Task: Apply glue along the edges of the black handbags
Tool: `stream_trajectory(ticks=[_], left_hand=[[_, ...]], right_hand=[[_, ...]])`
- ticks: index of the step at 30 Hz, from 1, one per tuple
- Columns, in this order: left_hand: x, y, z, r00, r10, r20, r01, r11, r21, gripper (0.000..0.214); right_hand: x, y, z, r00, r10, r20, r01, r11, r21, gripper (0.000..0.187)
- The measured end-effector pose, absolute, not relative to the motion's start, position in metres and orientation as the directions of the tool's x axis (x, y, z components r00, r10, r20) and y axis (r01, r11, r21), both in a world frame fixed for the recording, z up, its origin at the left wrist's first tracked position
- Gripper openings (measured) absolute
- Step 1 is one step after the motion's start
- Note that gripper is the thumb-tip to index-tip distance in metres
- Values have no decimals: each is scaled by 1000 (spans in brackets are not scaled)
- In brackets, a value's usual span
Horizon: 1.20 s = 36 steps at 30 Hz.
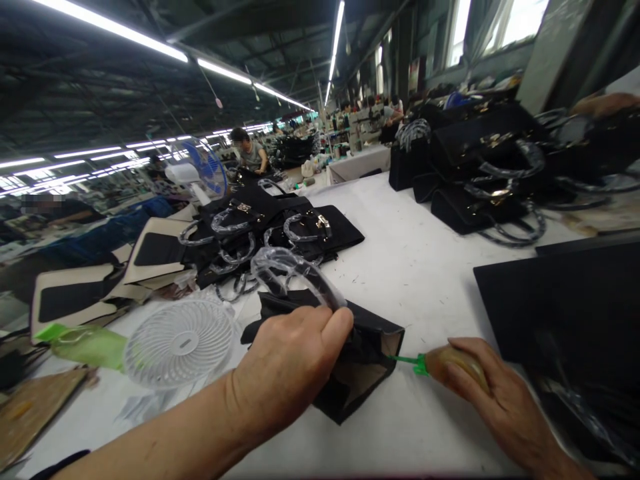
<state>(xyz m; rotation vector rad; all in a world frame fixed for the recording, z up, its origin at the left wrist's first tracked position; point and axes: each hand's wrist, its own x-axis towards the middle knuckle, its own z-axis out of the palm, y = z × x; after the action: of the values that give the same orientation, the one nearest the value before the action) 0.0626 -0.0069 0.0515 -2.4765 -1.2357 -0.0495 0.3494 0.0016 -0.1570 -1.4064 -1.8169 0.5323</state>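
A black handbag with plastic-wrapped handles lies tilted on the white table in front of me. My left hand is closed on its upper edge, near the base of a handle; the fingertips are hidden behind the bag. From the right, my right hand grips a squeeze bottle, amber in colour, with a green nozzle. The thin green tip points left and reaches the bag's open side edge, where pale brown lining shows. Whether the tip touches the lining, I cannot tell.
A white fan and a green bottle are at left. Black handbags pile up behind the fan and at back right. Black panels lie at right. A co-worker sits farther back.
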Motion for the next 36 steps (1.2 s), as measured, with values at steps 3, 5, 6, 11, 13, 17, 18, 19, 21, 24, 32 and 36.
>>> stream_trajectory(ticks=[3, 5, 6, 11, 13, 17, 18, 19, 21, 24, 32, 36], left_hand=[[60, -10, 46, 566, 813, 136, 811, -521, -264, 30], [59, -10, 44, 549, 825, 136, 824, -507, -252, 30], [60, -10, 44, 545, 827, 139, 828, -504, -246, 30], [66, -9, 39, 570, 803, 175, 816, -529, -233, 33], [68, -9, 36, 589, 783, 200, 804, -543, -240, 34], [68, -12, 28, 594, 765, 249, 803, -543, -246, 36], [68, -12, 25, 595, 762, 257, 802, -542, -249, 36], [67, -13, 23, 597, 758, 262, 801, -544, -250, 37], [66, -15, 19, 600, 751, 275, 799, -547, -251, 40], [66, -18, 15, 595, 749, 291, 803, -546, -239, 45], [67, -23, 7, 578, 756, 306, 816, -543, -200, 47], [65, -25, 5, 569, 739, 360, 820, -544, -179, 39]], right_hand=[[351, 1, -160, -51, 947, 318, 621, 280, -733, 29], [351, 0, -161, -5, 935, 354, 616, 281, -736, 32], [350, 0, -161, 20, 929, 369, 616, 280, -737, 33], [351, -1, -162, 32, 977, 212, 588, 153, -794, 38], [353, -1, -162, 34, 990, 134, 569, 91, -817, 41], [356, 1, -160, 151, 981, 120, 547, 18, -837, 48], [356, 1, -159, 156, 983, 95, 542, -5, -840, 50], [356, 2, -157, 153, 986, 61, 532, -31, -846, 50], [356, 2, -154, 136, 991, 10, 509, -62, -858, 51], [355, 3, -152, 166, 984, 59, 508, -35, -861, 54], [362, 3, -165, 91, 996, 16, 480, -30, -877, 49], [362, -1, -163, 179, 980, 83, 522, -23, -853, 51]])
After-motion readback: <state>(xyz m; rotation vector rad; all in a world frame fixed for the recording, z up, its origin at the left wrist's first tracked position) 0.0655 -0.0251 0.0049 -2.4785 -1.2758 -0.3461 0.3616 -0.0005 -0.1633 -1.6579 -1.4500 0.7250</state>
